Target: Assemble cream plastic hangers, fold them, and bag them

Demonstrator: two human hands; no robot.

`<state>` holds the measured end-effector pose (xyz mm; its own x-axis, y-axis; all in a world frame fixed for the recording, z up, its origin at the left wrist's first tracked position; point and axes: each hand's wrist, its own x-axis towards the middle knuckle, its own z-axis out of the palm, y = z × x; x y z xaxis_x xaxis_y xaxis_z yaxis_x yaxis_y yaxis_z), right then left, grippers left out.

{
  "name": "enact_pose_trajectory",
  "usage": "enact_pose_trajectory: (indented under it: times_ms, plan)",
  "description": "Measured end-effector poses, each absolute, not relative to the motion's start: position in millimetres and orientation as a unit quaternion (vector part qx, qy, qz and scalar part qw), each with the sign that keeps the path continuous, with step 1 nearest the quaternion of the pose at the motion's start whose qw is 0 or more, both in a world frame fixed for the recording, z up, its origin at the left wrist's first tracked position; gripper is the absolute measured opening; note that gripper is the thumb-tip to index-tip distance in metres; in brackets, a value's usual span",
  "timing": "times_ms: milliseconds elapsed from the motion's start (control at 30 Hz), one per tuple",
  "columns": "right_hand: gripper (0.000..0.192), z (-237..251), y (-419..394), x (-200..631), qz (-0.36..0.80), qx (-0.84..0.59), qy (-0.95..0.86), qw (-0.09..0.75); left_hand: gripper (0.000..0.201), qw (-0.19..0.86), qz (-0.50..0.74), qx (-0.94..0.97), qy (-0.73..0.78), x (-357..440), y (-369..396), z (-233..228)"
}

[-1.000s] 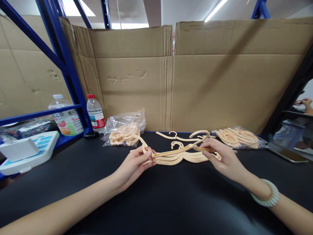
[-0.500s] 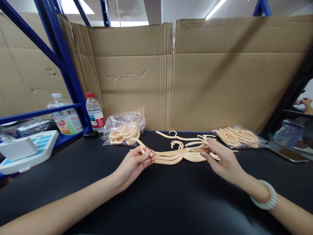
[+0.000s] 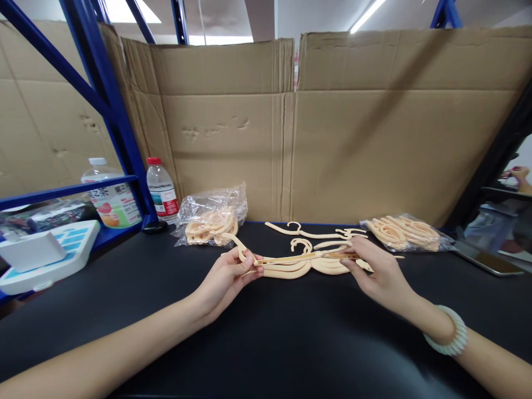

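Observation:
Both my hands hold one pale peach plastic hanger (image 3: 299, 258) level just above the black tabletop (image 3: 266, 338). My left hand (image 3: 226, 280) pinches its left end, and my right hand (image 3: 376, 271) grips its right end. Directly under the held hanger lies a small stack of the same hangers (image 3: 299, 270). One loose hanger (image 3: 310, 233) lies flat farther back.
A clear bag of hangers (image 3: 210, 219) sits at the back left, another bag (image 3: 405, 233) at the back right. Two bottles (image 3: 162, 191) stand by the blue rack post. A white and blue device (image 3: 45, 255) rests left, a phone (image 3: 486, 260) right. Cardboard walls (image 3: 353, 138) close the back.
The hanger's hook end, raised on the right a second ago, has come down so the hanger lies level over the stack. Both hands kept their hold.

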<state>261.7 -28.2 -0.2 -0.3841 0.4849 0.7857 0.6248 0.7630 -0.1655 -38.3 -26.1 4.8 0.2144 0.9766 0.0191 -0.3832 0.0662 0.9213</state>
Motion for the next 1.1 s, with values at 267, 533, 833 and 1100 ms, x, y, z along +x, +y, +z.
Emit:
enact_pose_trajectory:
  times_ms: [267,533,833,1100]
  plan:
    - [0.015,-4.9,-31.1,256.6,-0.065,-0.317,-0.838,0.439,0.015,0.621,0.548,0.423,0.367,-37.9,-29.9,5.5]
    - [0.015,-6.8,-32.8,255.2,-0.056,-0.316,-0.844,0.429,0.016,0.593,0.566,0.427,0.382,-36.1,-31.0,7.2]
    - [0.016,-7.4,-36.3,252.6,-0.009,-0.333,-0.841,0.426,0.019,0.565,0.589,0.437,0.378,-35.6,-31.8,7.1]
    - [0.011,-4.4,-35.3,253.3,-0.005,-0.383,-0.826,0.414,0.027,0.555,0.604,0.432,0.376,-35.4,-26.6,3.3]
